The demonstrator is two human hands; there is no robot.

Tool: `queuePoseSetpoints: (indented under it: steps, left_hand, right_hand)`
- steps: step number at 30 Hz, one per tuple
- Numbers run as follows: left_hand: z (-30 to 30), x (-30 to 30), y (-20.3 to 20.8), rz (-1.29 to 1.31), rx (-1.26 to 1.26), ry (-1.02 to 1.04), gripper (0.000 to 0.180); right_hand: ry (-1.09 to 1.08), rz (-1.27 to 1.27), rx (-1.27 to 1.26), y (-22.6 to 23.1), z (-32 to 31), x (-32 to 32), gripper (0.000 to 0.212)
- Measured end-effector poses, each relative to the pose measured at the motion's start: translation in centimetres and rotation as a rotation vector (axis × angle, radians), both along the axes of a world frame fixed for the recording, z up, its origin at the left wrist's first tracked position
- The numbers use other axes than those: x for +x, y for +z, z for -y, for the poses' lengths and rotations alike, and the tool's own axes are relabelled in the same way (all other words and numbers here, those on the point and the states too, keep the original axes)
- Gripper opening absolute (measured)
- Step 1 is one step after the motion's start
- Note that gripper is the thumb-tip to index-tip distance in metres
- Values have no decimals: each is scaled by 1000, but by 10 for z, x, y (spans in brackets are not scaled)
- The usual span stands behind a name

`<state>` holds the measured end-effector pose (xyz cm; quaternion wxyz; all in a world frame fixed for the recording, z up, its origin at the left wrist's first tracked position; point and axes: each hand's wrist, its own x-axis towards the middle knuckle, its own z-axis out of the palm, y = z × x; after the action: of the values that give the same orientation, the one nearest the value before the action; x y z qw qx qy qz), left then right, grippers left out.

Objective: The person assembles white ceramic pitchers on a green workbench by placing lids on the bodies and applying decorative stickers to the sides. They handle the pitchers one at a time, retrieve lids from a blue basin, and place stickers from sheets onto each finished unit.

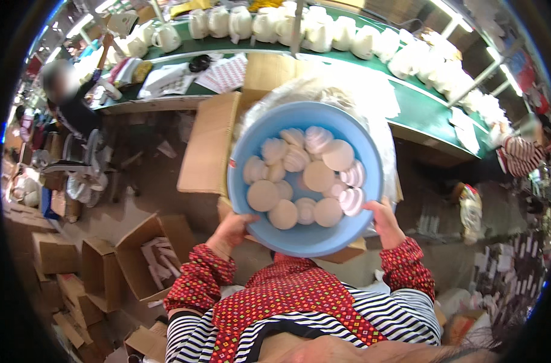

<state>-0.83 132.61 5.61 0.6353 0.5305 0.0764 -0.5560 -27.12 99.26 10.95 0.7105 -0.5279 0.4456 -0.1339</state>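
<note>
A round blue basin [305, 240] is held up in front of me, with several pale, round, stepped caps [319, 176] lying loose inside it. Some caps show a flat disc face, others their ridged side. My left hand [232, 229] grips the basin's lower left rim, thumb over the edge. On the lower right rim, my right hand [384, 220] holds on in the same way. The fingers of both hands are mostly hidden under the basin. Behind and partly beneath it stands an open cardboard box [210, 145] lined with clear plastic [275, 95].
A green bench [417, 103] curves across the back, carrying a row of white kettle-like bodies [239, 24]. Open cartons [145, 257] stand on the floor at left. One person [76, 100] is at far left, another [520, 154] at far right. A chair [85, 157] stands left.
</note>
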Motion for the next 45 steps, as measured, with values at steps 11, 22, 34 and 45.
queuePoseSetpoints:
  steps: [11, 22, 34, 45]
  left_hand:
    - [-151, 130, 5, -59, 24, 637, 44]
    - [-371, 325, -50, -67, 163, 881, 35]
    - [-367, 475, -5, -272, 73, 440, 57]
    - [-89, 665, -26, -62, 13, 200, 35]
  right_hand:
    - [392, 74, -521, -47, -106, 219, 60]
    - [1558, -543, -1414, -115, -257, 406, 57]
    - [1391, -644, -1504, -151, -252, 398, 46]
    - [489, -870, -1304, -83, -97, 605, 139]
